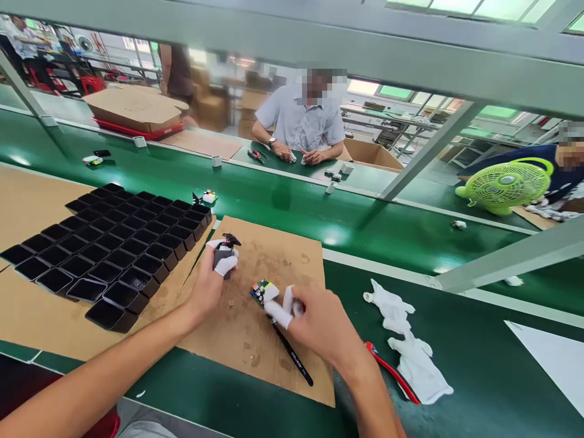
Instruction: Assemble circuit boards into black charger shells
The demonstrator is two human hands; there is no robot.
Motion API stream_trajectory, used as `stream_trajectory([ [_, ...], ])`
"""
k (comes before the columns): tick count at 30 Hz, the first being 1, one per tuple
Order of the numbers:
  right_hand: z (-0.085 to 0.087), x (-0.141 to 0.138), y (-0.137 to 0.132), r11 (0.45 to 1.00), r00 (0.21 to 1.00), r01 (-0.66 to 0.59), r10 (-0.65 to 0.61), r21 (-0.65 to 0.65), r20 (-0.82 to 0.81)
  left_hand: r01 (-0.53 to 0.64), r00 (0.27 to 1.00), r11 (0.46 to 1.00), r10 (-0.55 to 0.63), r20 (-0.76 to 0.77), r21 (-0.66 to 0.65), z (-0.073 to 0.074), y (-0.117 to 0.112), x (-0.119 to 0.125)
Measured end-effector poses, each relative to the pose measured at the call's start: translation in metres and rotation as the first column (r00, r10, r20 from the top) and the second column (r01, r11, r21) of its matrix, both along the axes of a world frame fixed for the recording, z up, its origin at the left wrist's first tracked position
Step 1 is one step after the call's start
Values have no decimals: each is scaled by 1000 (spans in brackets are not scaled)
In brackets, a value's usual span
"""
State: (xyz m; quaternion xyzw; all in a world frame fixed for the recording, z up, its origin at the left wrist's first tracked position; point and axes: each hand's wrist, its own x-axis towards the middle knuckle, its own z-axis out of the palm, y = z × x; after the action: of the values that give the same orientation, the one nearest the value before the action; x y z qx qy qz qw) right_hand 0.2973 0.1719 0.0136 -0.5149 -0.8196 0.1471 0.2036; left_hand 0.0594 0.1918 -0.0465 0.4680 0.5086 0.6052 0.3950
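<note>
My left hand (pixel 212 281), with white finger cots, is closed round a small dark grey housing (pixel 224 255) with black wires sticking out of its top, held above a brown cardboard sheet (pixel 278 255). My right hand (pixel 314 319), also with finger cots, pinches a small green circuit board (pixel 260 291) between thumb and fingers just right of the left hand. A black pen-like tool (pixel 292 353) lies on the cardboard under the right hand.
Many empty black housings (pixel 109 252) stand in rows on cardboard at the left. White gloves (pixel 406 340) and a red-handled tool (pixel 395 372) lie on the green bench at the right. Beyond the green conveyor (pixel 283 201) sits a person; a green fan (pixel 506 184) stands far right.
</note>
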Motion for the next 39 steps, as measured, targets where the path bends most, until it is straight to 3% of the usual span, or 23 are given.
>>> stream_trajectory([
  [3,9,2,-12,960,976,-1,62,-280,210,-7,1000,1000,6,19,13,2,0,-4],
  [6,15,-1,-17,924,954,-8,122,-383,274,11,1000,999,-11,9,37,4,-8,1],
  [8,20,-3,-18,883,956,-93,208,-459,205,54,999,997,-54,-10,52,5,-13,5],
  [10,26,-3,-18,835,963,-246,267,-491,-29,81,996,993,-77,-52,82,4,-18,7],
  [12,31,-3,-19,857,904,-373,249,-355,-348,75,992,987,-59,-114,143,2,-20,8],
  [14,34,-3,-19,944,803,-317,217,-90,-554,45,984,971,-2,-180,234,-1,-20,7],
  [16,36,-4,-19,979,777,-145,200,140,-597,25,969,939,62,-240,343,-2,-20,7],
  [18,36,-7,-18,966,811,-51,188,253,-554,21,955,902,110,-277,431,-3,-20,8],
  [26,25,-11,-19,960,885,-65,181,271,-428,52,913,838,180,-365,543,4,-22,8],
  [39,24,-11,-19,957,906,-38,154,288,-393,55,914,846,171,-367,531,4,-24,10],
])
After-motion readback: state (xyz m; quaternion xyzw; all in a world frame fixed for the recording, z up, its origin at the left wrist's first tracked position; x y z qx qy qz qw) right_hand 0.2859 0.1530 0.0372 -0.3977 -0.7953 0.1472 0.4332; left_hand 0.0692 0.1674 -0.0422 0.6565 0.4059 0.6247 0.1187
